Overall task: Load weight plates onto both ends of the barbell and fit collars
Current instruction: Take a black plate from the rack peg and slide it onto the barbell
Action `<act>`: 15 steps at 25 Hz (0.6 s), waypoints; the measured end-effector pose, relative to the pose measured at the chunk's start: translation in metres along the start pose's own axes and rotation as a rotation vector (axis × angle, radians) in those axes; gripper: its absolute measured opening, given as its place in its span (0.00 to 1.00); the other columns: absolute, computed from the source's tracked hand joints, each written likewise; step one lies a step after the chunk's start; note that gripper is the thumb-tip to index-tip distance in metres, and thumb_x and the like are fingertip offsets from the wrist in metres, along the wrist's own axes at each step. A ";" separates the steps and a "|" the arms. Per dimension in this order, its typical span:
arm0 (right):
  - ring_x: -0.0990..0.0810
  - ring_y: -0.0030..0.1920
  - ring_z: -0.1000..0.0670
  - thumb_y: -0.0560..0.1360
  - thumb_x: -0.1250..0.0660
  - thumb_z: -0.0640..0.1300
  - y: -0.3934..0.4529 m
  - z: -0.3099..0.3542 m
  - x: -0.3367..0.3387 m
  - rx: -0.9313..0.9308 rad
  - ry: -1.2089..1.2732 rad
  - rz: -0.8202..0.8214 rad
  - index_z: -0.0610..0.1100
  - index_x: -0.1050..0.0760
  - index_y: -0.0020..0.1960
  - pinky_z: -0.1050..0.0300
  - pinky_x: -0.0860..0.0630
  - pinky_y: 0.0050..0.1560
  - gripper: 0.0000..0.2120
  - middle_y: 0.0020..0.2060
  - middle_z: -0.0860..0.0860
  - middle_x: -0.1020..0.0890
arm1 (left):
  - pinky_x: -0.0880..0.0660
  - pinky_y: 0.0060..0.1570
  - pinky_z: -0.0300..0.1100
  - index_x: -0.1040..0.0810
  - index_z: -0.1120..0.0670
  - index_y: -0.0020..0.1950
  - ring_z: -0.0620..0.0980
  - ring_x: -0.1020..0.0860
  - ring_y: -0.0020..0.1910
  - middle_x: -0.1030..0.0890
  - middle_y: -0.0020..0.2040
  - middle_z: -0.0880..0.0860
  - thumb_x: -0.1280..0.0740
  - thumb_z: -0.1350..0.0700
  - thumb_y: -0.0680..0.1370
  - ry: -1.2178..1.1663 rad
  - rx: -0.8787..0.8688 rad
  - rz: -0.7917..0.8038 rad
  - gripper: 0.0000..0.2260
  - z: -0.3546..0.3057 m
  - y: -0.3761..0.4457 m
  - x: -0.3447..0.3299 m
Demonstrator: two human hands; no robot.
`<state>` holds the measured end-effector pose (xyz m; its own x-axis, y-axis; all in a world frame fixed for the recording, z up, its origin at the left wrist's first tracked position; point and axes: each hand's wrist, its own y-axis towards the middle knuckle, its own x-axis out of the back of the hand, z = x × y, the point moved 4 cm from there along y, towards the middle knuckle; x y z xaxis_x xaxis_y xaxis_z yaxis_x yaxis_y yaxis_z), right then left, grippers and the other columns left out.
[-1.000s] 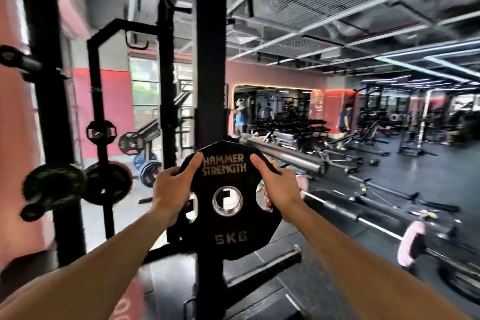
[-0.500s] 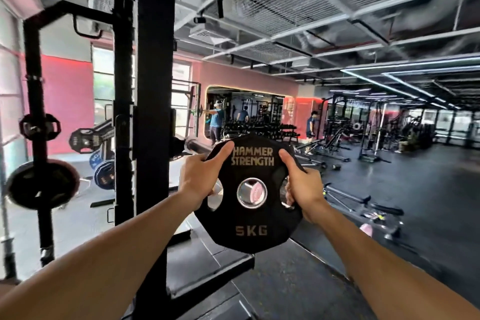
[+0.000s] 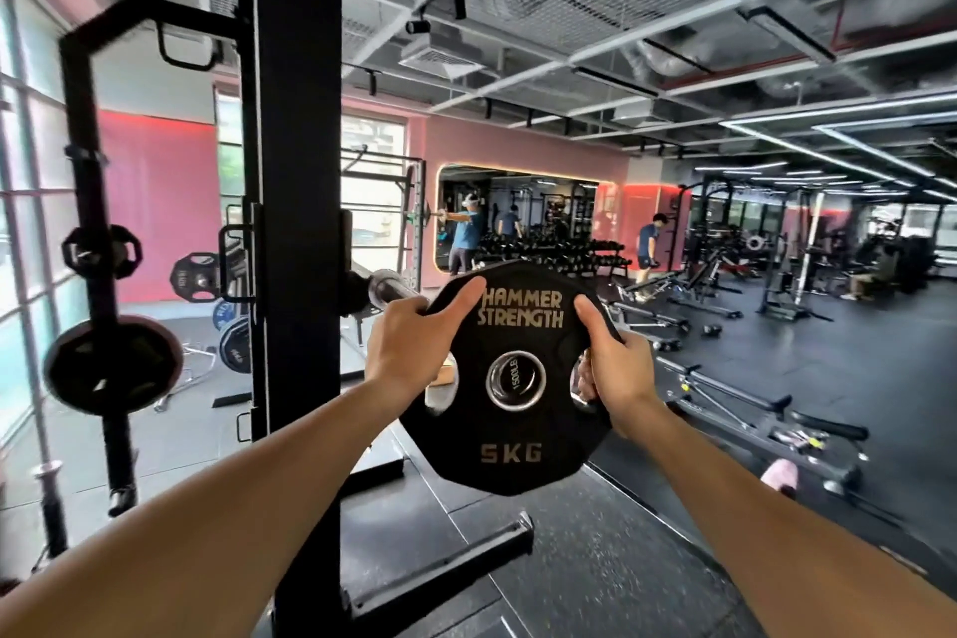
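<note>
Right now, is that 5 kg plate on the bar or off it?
On its tip: the bar's stamped end fills the plate hole, both hands gripping.

One held plate (image 3: 510,378) (two hands)

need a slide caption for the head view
Both hands, left hand and right hand, hold a 5 kg plate level with the barbell sleeve.

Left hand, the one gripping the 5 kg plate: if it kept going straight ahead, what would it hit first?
Probably the barbell sleeve. The left hand holds the 5 kg plate just below and in front of the sleeve's chrome end, which juts out past the rack upright. Depth is hard to judge here.
</note>
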<state>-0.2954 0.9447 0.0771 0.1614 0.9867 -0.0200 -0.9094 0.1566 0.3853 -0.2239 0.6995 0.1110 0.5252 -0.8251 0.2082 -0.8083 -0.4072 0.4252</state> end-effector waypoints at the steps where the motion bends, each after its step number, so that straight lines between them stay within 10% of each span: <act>1: 0.30 0.21 0.43 0.58 0.28 0.78 0.005 -0.002 0.000 -0.003 0.011 0.017 0.39 0.31 0.26 0.53 0.31 0.24 0.40 0.21 0.38 0.30 | 0.25 0.30 0.48 0.32 0.53 0.25 0.48 0.28 0.21 0.28 0.23 0.47 0.35 0.17 0.56 0.028 0.000 -0.030 0.37 -0.002 -0.003 -0.001; 15: 0.31 0.19 0.47 0.59 0.32 0.76 0.045 -0.022 -0.027 -0.013 0.122 0.323 0.44 0.31 0.26 0.53 0.31 0.26 0.33 0.19 0.44 0.30 | 0.17 0.38 0.52 0.20 0.45 0.31 0.48 0.18 0.29 0.18 0.27 0.46 0.36 0.18 0.59 0.225 0.020 -0.383 0.31 -0.022 -0.041 -0.011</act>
<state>-0.3494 0.9260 0.0743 -0.1818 0.9833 -0.0097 -0.9112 -0.1648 0.3777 -0.1910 0.7339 0.1107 0.8305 -0.5089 0.2263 -0.5483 -0.6759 0.4925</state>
